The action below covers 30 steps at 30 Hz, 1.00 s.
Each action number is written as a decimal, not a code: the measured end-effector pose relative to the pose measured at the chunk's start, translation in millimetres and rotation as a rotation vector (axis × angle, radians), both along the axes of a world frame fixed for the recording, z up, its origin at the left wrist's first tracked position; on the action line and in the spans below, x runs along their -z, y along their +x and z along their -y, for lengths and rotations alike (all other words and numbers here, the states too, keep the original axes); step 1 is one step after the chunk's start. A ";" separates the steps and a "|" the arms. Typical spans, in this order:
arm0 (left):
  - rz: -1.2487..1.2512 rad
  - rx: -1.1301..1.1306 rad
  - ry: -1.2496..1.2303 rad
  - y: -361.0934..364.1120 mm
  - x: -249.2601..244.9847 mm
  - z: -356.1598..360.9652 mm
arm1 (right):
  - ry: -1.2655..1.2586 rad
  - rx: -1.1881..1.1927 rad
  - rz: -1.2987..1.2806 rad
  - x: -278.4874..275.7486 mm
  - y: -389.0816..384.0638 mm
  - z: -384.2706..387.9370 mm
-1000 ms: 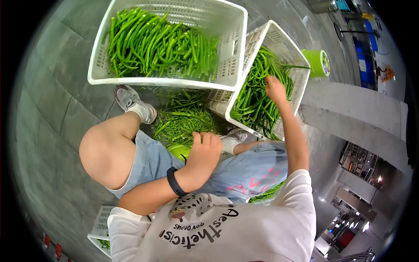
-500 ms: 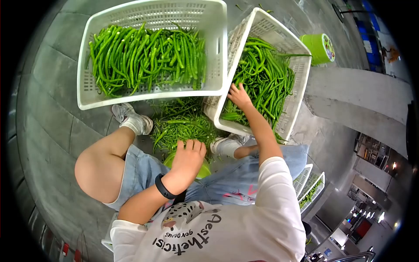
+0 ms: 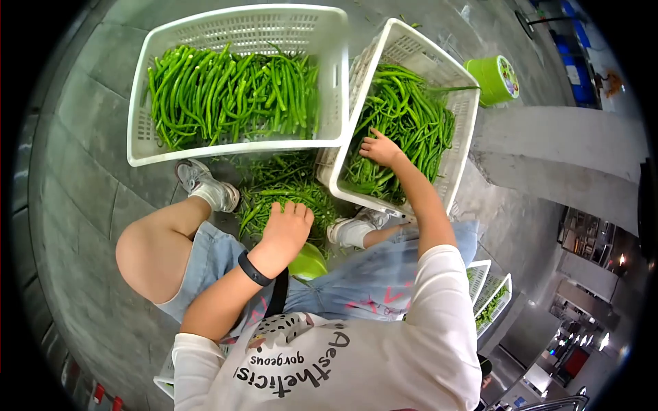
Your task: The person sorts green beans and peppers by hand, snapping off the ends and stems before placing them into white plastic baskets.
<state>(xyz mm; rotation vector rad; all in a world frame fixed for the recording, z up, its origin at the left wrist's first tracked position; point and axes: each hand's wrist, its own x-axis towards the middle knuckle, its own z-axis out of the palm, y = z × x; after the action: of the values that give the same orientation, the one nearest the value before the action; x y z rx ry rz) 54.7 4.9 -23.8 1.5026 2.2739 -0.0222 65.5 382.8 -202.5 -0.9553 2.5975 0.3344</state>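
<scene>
My right hand (image 3: 382,148) is inside the right white crate (image 3: 466,130), with its fingers curled among the loose long green chili peppers (image 3: 411,113). Its fingertips press in at the crate's left side. Palm down, my left hand (image 3: 288,226) hangs above a heap of thin green stems and scraps (image 3: 274,198) on the floor. The fingers of that hand are bent, and whatever lies under them is hidden. In the left white crate (image 3: 236,14), more green chili peppers (image 3: 226,96) lie roughly lined up, some with pale ends.
The crates stand side by side beyond my shoes (image 3: 205,185). A bright green plastic object (image 3: 308,262) sits between my legs. A green bucket (image 3: 492,80) stands behind the right crate, by a concrete ledge (image 3: 562,144). More white crates (image 3: 493,294) are at my right side.
My right hand has moved slightly right, off the crate's left edge and over the peppers, its fingers more curled. My left hand has shifted a little to the left. The view has tilted slightly.
</scene>
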 end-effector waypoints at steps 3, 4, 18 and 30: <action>0.011 0.031 -0.012 -0.5 0.2 1.6 | 0.010 0.004 0.017 -21.8 -4.8 -2.4; 0.015 0.039 -0.014 -0.5 1.1 2.6 | 0.022 0.014 0.019 -27.7 -5.0 -2.5; -0.060 0.017 0.177 -4.6 -19.8 2.3 | -0.233 0.386 -0.365 -205.0 34.5 2.6; 0.417 -0.350 1.102 -27.3 -91.0 -13.1 | -1.834 1.149 -0.037 -333.1 53.0 113.6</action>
<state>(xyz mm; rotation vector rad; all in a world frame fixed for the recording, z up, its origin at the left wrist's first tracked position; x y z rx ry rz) 27.4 18.0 67.2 1.2631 2.1891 1.6893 118.4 269.2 130.6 0.4858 2.3294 -2.4267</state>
